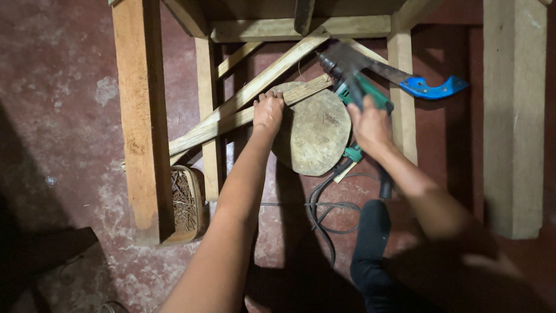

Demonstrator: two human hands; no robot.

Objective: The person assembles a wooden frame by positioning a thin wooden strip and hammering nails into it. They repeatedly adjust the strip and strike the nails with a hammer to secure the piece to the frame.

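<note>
Left hand (268, 111) pressing flat on one round wooden block (315, 134), right hand (370, 127) gripping one green drill (362, 93), one blue-handled saw (431, 87)

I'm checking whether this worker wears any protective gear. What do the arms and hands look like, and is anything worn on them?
Both arms are bare along all that shows, with no sleeves in view. The left hand and the right hand have no gloves, and no watch, ring or bracelet shows. The right forearm lies partly in shadow, so small details there cannot be told.
</note>
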